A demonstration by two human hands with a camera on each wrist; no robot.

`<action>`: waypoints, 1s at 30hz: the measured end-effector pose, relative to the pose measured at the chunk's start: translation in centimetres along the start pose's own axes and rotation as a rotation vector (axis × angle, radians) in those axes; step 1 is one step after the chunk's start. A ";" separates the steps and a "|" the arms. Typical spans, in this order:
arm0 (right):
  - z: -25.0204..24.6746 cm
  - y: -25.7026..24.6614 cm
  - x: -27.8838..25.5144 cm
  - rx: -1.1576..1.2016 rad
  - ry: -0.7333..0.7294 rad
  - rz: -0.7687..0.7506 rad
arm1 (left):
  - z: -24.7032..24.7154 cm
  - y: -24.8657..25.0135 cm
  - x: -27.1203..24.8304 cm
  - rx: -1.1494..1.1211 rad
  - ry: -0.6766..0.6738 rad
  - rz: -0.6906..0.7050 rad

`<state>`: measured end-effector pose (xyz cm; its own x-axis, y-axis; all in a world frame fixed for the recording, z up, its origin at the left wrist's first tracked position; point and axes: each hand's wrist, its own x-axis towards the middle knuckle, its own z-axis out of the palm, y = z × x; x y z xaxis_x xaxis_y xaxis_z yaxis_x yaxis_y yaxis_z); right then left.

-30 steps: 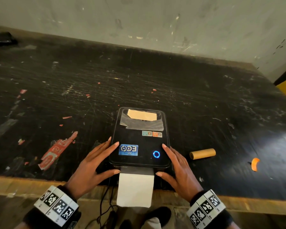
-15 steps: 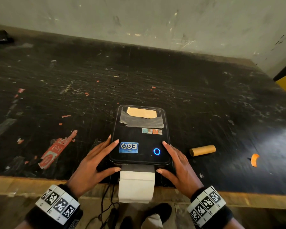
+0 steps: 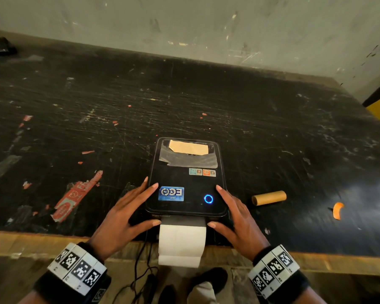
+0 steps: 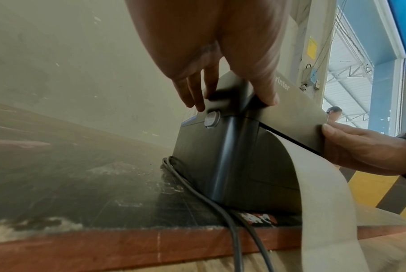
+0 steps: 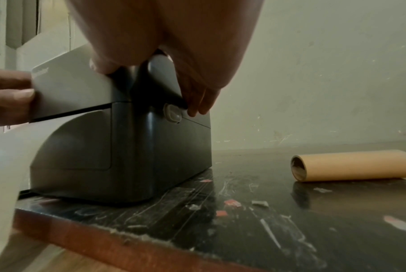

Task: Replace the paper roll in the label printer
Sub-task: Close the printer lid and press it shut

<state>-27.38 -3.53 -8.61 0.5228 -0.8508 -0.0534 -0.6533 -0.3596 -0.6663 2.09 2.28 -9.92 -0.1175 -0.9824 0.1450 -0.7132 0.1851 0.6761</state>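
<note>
The black label printer [image 3: 185,181] stands near the table's front edge with its lid down and a blue ring light [image 3: 208,199] lit. A white paper strip [image 3: 181,242] comes out of the front slot and hangs over the edge. My left hand [image 3: 127,207] rests on the lid's left side, fingers straight, thumb at the front corner. My right hand [image 3: 237,213] mirrors it on the right side. In the left wrist view my fingertips [image 4: 197,103] lie just above a side latch button [image 4: 211,118]. In the right wrist view my fingertips [image 5: 197,108] sit beside the other latch button [image 5: 172,112].
An empty brown cardboard core [image 3: 269,197] lies on the black scratched table [image 3: 97,106] right of the printer. An orange scrap [image 3: 337,210] lies further right. Black cables [image 4: 220,211] run from the printer's left side over the wooden front edge [image 3: 31,240]. A wall stands behind.
The paper strip at the front slot has changed shape, from hanging flat to bulging in a curl. Both hands have stayed on the printer's sides.
</note>
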 end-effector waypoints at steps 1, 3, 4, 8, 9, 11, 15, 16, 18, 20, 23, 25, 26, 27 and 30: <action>0.0 0.0 0.0 0.002 0.000 0.000 | 0.0 0.0 0.0 -0.004 0.005 0.004; 0.0 0.0 0.0 0.009 0.002 -0.001 | 0.0 0.0 0.0 -0.007 0.011 0.009; 0.0 0.1 0.0 0.013 0.005 -0.002 | 0.0 0.0 0.0 -0.006 0.010 0.008; 0.1 0.1 0.0 0.018 0.008 -0.001 | -0.1 0.1 0.0 -0.008 0.003 0.000; 0.1 0.1 0.0 0.021 0.007 0.000 | -0.1 0.1 0.0 -0.007 -0.001 -0.003; 0.1 0.1 0.0 0.025 0.006 -0.001 | -0.1 0.1 0.0 -0.007 -0.010 -0.012; 0.3 0.2 0.1 0.043 0.038 -0.007 | -0.1 0.1 0.0 -0.011 -0.004 0.007; 0.3 0.2 0.0 0.047 0.043 -0.007 | -0.1 0.2 0.0 -0.007 -0.004 0.009; 0.3 0.1 0.1 0.047 0.035 -0.001 | -0.1 0.2 0.0 0.008 -0.003 0.011; 0.2 0.0 0.0 0.045 0.024 0.006 | -0.2 0.3 -0.1 0.015 -0.002 0.005; 0.0 -0.2 0.0 0.043 0.009 0.014 | -0.1 0.3 -0.1 0.010 0.005 0.004; -0.1 -0.4 0.0 0.035 -0.006 0.028 | -0.1 0.4 0.0 0.000 0.009 0.002; -0.1 -0.4 -0.1 0.030 -0.006 0.030 | -0.1 0.4 0.0 -0.007 0.009 0.000; -0.1 -0.4 -0.1 0.028 -0.003 0.027 | -0.2 0.4 0.0 -0.012 0.010 0.001; -0.1 -0.3 -0.1 0.027 -0.003 0.023 | -0.1 0.4 -0.1 -0.018 0.014 0.005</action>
<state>-27.27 -3.36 -8.34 0.5097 -0.8574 -0.0713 -0.6502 -0.3296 -0.6846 1.93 2.44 -9.57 -0.1112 -0.9811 0.1581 -0.7000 0.1902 0.6884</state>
